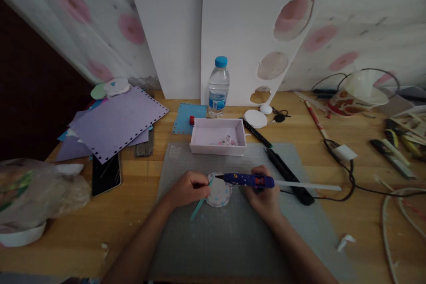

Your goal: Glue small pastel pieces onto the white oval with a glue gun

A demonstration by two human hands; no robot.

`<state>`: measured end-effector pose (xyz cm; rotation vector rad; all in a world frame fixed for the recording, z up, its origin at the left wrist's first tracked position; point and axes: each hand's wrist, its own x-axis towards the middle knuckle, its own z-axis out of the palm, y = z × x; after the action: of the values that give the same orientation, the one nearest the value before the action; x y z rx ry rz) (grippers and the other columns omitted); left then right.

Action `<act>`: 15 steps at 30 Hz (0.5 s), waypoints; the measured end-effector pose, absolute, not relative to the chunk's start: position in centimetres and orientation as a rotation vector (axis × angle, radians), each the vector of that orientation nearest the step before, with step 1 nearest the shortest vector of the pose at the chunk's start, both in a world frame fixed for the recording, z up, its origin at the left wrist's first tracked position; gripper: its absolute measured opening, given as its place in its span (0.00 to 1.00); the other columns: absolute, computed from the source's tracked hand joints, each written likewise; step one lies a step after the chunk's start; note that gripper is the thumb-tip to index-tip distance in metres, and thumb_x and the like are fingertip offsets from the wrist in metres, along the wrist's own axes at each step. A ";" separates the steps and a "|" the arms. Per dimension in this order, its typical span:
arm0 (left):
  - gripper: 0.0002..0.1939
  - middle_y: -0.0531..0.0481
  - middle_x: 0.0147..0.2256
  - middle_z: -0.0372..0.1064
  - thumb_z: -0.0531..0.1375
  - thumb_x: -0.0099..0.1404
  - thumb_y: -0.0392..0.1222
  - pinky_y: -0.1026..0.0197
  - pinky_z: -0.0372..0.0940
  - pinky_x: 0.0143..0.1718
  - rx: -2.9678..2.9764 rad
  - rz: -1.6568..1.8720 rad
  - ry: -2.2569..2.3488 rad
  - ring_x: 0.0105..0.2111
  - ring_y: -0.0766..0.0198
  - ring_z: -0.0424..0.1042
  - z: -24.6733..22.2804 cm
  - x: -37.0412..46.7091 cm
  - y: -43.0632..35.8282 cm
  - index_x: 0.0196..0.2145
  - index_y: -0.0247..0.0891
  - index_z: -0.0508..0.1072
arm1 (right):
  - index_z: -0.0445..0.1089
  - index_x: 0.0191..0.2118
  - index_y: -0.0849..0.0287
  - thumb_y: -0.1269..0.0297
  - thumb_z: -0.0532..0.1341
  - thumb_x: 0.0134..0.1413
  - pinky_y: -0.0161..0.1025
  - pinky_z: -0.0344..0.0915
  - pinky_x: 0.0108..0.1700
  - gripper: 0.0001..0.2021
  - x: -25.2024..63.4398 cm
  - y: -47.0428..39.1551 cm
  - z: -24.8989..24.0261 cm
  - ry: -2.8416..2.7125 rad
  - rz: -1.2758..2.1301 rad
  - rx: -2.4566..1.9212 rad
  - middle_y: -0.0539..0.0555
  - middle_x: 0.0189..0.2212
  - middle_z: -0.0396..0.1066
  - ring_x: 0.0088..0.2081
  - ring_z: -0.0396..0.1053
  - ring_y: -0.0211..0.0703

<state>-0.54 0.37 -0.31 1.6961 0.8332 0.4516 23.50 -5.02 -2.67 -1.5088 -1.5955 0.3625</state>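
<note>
My right hand (pixel 264 193) is wrapped round a dark blue glue gun (pixel 246 180) with a white glue stick (pixel 309 185) out of its back. The gun's tip points left, over the upper edge of a round white piece with blue spots (pixel 219 194). At the left edge of that piece, my left hand (pixel 195 187) pinches a thin teal strip (pixel 197 209), whose lower end slants down to the left. Both hands are above the grey cutting mat (pixel 213 246).
Behind the hands stand a pale pink box (pixel 218 149) and a water bottle (pixel 218 88). A black knife (pixel 289 177) lies right on the mat. Purple papers (pixel 120 124) and a phone (pixel 107 175) lie left; cables (pixel 351 177) cross the right side.
</note>
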 end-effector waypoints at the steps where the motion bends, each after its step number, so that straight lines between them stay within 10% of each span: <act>1: 0.16 0.58 0.18 0.46 0.54 0.56 0.37 0.67 0.46 0.23 1.694 0.451 0.836 0.21 0.71 0.51 -0.3 -0.5 0.4 0.14 0.36 0.54 | 0.59 0.33 0.55 0.71 0.59 0.45 0.37 0.58 0.29 0.09 23.5 -5.0 -2.6 -1.603 0.347 -1.510 0.47 0.27 0.60 0.27 0.61 0.39; 15: 0.14 0.58 0.17 0.49 0.54 0.55 0.37 0.67 0.47 0.23 1.639 0.456 0.841 0.21 0.71 0.52 -0.2 -0.6 0.2 0.14 0.35 0.58 | 0.62 0.32 0.55 0.62 0.66 0.43 0.42 0.59 0.33 0.12 29.5 -7.2 1.7 -1.207 -0.120 -1.656 0.49 0.27 0.62 0.28 0.62 0.44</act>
<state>-0.61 0.20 -0.16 1.6388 0.8413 0.4563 29.46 -7.15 1.66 -1.6558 -1.2072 -0.1199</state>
